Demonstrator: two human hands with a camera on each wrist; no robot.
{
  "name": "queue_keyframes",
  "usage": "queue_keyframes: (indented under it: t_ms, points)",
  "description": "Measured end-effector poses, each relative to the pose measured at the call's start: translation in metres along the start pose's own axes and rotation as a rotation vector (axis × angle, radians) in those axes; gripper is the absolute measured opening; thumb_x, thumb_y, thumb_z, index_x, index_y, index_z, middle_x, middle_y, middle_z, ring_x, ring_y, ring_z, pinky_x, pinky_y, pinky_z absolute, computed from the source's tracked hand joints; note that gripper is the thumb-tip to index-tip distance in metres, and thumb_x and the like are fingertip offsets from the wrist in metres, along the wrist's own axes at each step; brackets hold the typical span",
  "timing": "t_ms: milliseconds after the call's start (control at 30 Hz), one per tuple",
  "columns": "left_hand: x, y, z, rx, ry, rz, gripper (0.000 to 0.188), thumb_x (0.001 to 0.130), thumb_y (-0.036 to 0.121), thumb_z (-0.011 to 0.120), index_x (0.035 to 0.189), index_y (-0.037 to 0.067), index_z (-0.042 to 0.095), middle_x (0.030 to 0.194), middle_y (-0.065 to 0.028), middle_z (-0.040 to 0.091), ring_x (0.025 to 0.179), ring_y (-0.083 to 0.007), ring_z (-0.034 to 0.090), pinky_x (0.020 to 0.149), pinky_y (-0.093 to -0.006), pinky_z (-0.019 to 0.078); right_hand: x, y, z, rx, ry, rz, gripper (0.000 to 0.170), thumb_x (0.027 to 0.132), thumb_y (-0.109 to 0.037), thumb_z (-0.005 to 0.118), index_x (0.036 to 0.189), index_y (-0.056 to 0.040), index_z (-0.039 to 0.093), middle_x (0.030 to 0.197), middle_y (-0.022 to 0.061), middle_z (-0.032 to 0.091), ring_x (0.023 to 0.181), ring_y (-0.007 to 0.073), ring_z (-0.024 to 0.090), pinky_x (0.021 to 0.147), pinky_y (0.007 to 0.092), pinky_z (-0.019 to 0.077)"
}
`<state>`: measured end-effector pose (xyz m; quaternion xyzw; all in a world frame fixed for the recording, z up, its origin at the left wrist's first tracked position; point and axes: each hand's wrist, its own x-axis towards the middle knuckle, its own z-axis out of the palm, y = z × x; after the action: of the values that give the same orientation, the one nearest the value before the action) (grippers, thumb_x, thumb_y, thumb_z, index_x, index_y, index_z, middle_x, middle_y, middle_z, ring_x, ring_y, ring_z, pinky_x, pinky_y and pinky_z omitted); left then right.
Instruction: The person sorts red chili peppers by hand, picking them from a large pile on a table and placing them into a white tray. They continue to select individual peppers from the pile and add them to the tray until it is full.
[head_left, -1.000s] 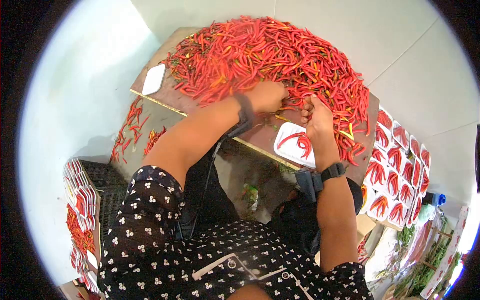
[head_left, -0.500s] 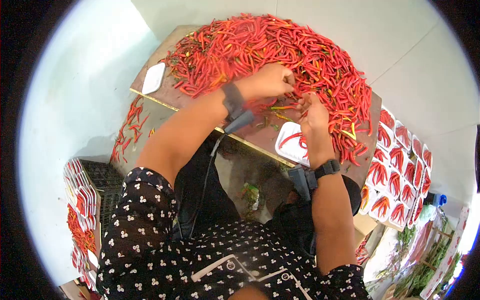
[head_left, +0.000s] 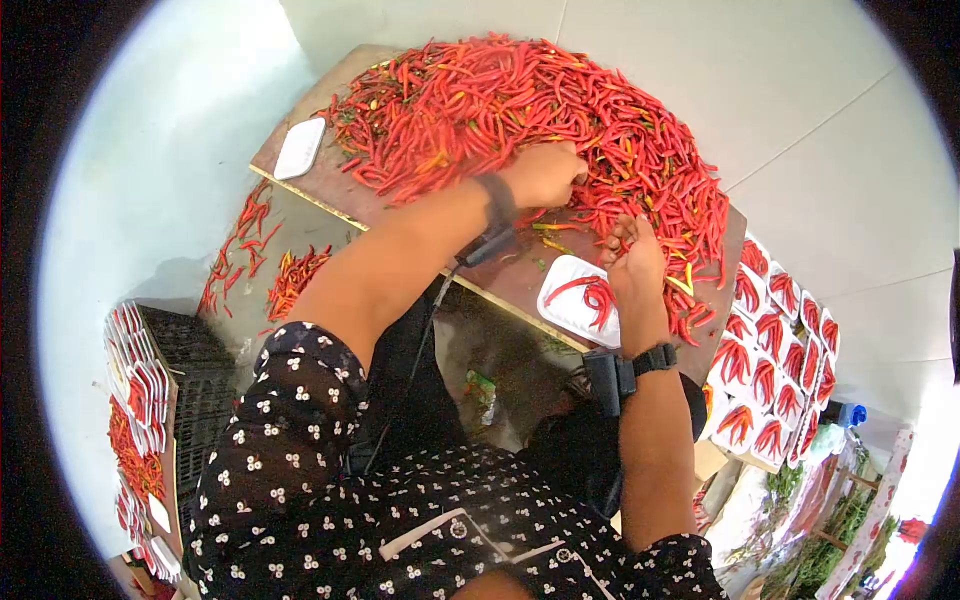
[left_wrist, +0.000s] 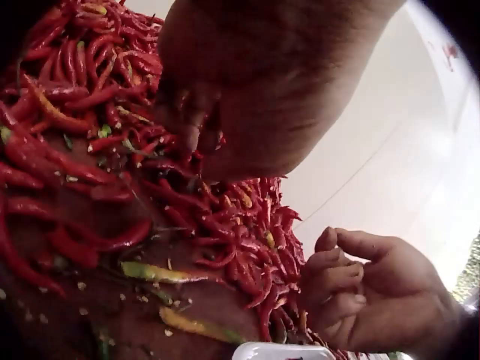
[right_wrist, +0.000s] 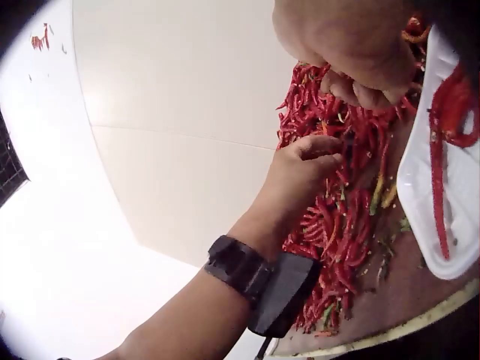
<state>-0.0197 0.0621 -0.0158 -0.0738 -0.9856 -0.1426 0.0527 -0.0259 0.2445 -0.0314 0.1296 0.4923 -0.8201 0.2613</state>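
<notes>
Left hand point(head_left: 545, 175) at near edge of red chilli heap point(head_left: 540, 95), fingers bent down among chillies; whether it has hold of one, cannot tell. Right hand point(head_left: 637, 268) near heap's right part, fingers curled inward, thumb raised; contents, if any, cannot tell. White tray point(head_left: 563, 312) just beside right wrist, on brown tabletop point(head_left: 505, 283), holding few red chillies point(head_left: 600, 297). Another white tray point(head_left: 300, 148) at table's left. Filled trays point(head_left: 768, 375) farther right; black crate point(head_left: 195, 365) at left.
</notes>
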Motion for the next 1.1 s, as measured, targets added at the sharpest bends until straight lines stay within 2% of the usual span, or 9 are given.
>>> queue_keyframes:
  t_ms: [133,367,500,567,633,700,767,833,1100]
  points:
    - [0.005,0.005,0.023,0.048,-0.008,0.137,0.018,0.068,0.011,0.052,0.084,0.006,0.058,0.087,-0.0163,0.053,0.080,-0.0335,0.054,0.065,-0.0421,0.0451,0.003,-0.003,-0.004,-0.001,0.024,0.025,0.027,0.090,-0.032,0.037,0.083,-0.0083,0.050,0.066,0.0003,0.046,0.054,0.0112,0.042,0.046,0.0233,0.0313]
    - [0.014,0.006,0.002,-0.024,0.078,0.070,0.018,0.070,0.020,0.054,0.077,0.004,0.059,0.080,-0.0177,0.056,0.073,-0.0340,0.056,0.062,-0.0432,0.0442,0.009,-0.001,-0.001,-0.014,-0.014,-0.024,0.029,0.088,-0.032,0.039,0.084,-0.0061,0.052,0.062,0.0027,0.049,0.052,0.0146,0.045,0.044,0.0259,0.0341]
    - [0.016,0.023,-0.029,-0.295,0.039,-0.009,0.027,0.071,0.029,0.057,0.076,0.003,0.060,0.071,-0.0176,0.060,0.067,-0.0333,0.058,0.061,-0.0392,0.0449,0.012,0.001,0.005,0.000,0.032,0.043,0.037,0.090,-0.037,0.034,0.085,-0.0060,0.052,0.069,0.0019,0.050,0.056,0.0137,0.045,0.049,0.0253,0.0351]
    - [0.017,0.032,-0.034,-0.638,-0.216,0.028,0.029,0.072,0.031,0.057,0.077,0.002,0.060,0.071,-0.0179,0.059,0.065,-0.0318,0.058,0.060,-0.0385,0.0447,0.012,0.004,0.011,0.068,-0.028,0.019,0.038,0.090,-0.038,0.032,0.086,-0.0059,0.052,0.070,0.0023,0.050,0.057,0.0137,0.046,0.049,0.0252,0.0354]
    - [0.021,0.028,-0.024,-0.728,-0.214,-0.064,0.028,0.072,0.030,0.056,0.077,0.003,0.060,0.072,-0.0178,0.060,0.063,-0.0319,0.057,0.059,-0.0386,0.0442,0.010,0.004,0.009,0.130,-0.080,-0.006,0.040,0.090,-0.040,0.031,0.087,-0.0057,0.051,0.070,0.0027,0.050,0.057,0.0138,0.046,0.049,0.0250,0.0357]
    - [0.024,0.016,-0.016,-0.346,-0.061,-0.048,0.024,0.071,0.027,0.055,0.075,0.004,0.061,0.074,-0.0170,0.060,0.064,-0.0326,0.058,0.059,-0.0391,0.0446,0.009,0.000,0.006,0.073,-0.096,0.054,0.039,0.089,-0.041,0.032,0.088,-0.0055,0.049,0.067,0.0025,0.049,0.056,0.0135,0.046,0.048,0.0251,0.0356]
    - [0.021,0.000,0.003,-0.153,-0.069,0.019,0.022,0.070,0.025,0.054,0.074,0.005,0.062,0.074,-0.0166,0.060,0.066,-0.0332,0.058,0.059,-0.0407,0.0450,0.009,-0.003,0.002,0.046,-0.102,0.080,0.039,0.089,-0.041,0.033,0.089,-0.0054,0.048,0.066,0.0025,0.048,0.055,0.0134,0.045,0.048,0.0252,0.0355]
    - [0.015,-0.011,0.015,0.037,-0.218,-0.020,0.022,0.068,0.024,0.053,0.072,0.004,0.062,0.071,-0.0171,0.060,0.066,-0.0340,0.058,0.059,-0.0426,0.0451,0.012,-0.002,-0.001,0.037,-0.113,0.080,0.038,0.089,-0.040,0.034,0.088,-0.0056,0.048,0.065,0.0024,0.048,0.054,0.0137,0.045,0.046,0.0252,0.0349]
    - [0.022,-0.008,-0.008,0.035,-0.157,-0.016,0.021,0.066,0.023,0.054,0.066,0.003,0.061,0.065,-0.0172,0.058,0.060,-0.0340,0.057,0.056,-0.0417,0.0447,0.018,0.005,0.001,0.042,-0.153,0.079,0.039,0.090,-0.041,0.031,0.089,-0.0061,0.049,0.070,0.0042,0.052,0.059,0.0160,0.049,0.050,0.0271,0.0378]
